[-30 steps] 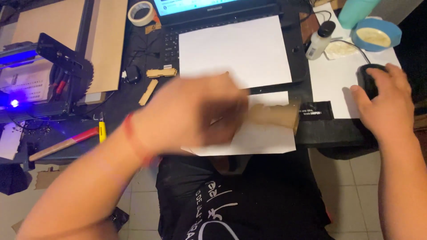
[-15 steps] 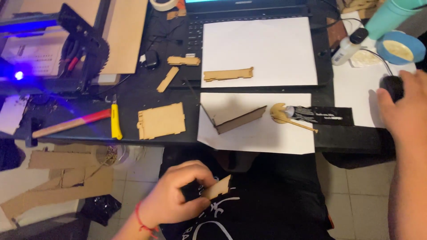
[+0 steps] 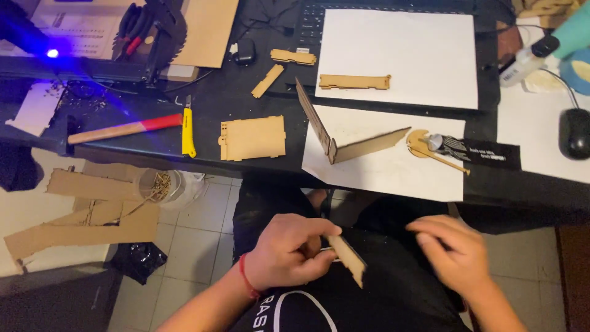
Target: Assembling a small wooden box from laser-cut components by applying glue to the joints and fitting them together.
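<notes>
The left hand [image 3: 289, 251] is in the lower middle of the frame, below the desk edge, over the lap. Its fingers are closed on a small wooden piece [image 3: 348, 259], which points down and to the right with its notched edge free. The right hand [image 3: 453, 253] is just to the right of it, blurred, fingers half curled and holding nothing that I can see; a small gap stays between it and the piece.

Above, on the black desk [image 3: 209, 104], an L-shaped wooden assembly [image 3: 344, 138] stands on a white sheet [image 3: 387, 169] which hangs a little over the front edge. A flat panel [image 3: 253, 138] lies left of it, near the edge, and a hammer [image 3: 126, 130] and a yellow knife [image 3: 187, 130] lie further left. A mouse [image 3: 576, 133] is at the right border. Between lap and desk edge there is free room.
</notes>
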